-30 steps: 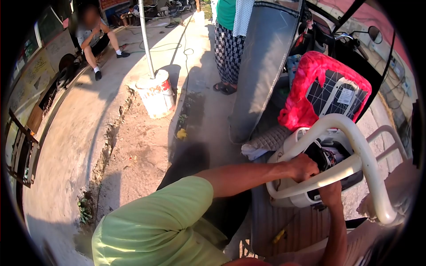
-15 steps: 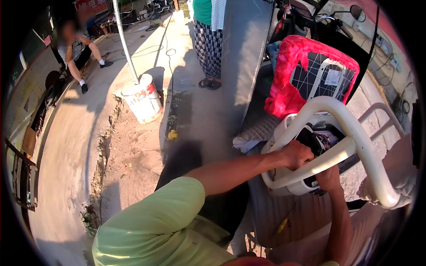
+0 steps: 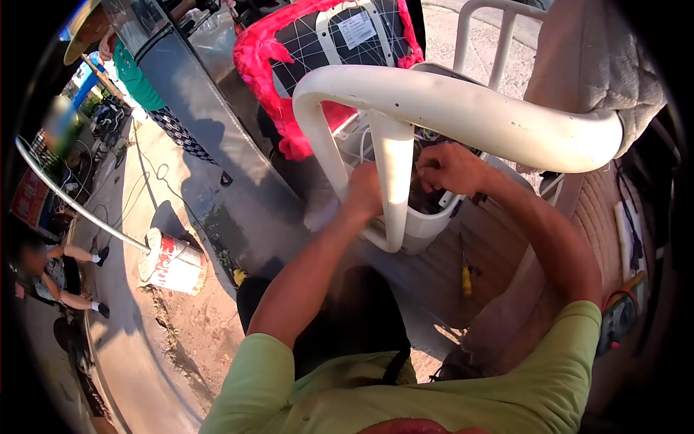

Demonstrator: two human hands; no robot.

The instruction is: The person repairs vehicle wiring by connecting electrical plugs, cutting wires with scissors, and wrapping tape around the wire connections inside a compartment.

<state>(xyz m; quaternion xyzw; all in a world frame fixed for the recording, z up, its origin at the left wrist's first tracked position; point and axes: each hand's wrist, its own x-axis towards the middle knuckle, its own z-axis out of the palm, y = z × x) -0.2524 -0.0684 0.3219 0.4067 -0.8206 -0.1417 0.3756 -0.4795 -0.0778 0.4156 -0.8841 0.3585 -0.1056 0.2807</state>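
Both of my hands are inside the open compartment of a white seat base (image 3: pixel 423 230), where wires and dark parts show. My left hand (image 3: pixel 367 189) is at the left side of the opening, its fingers hidden behind the upright of a white tubular frame (image 3: pixel 463 112). From the right, my right hand (image 3: pixel 452 170) reaches over the rim. Its fingers are curled together near the wiring, and whatever they hold is too small to make out. Behind the compartment, a seat with red plush trim (image 3: pixel 264 54) is tipped up, its underside showing.
A yellow-handled screwdriver (image 3: pixel 465 278) lies on the ribbed floor mat. At right are a meter-like device (image 3: pixel 618 318) and a padded grey cover (image 3: pixel 607 79). A person in green (image 3: pixel 144 87) stands beyond a grey panel; another person sits far left near a paint bucket (image 3: pixel 173 264).
My view has swung right and come closer to the compartment. My right hand has moved from the compartment's near edge to inside it; my left hand is now partly behind the tube.
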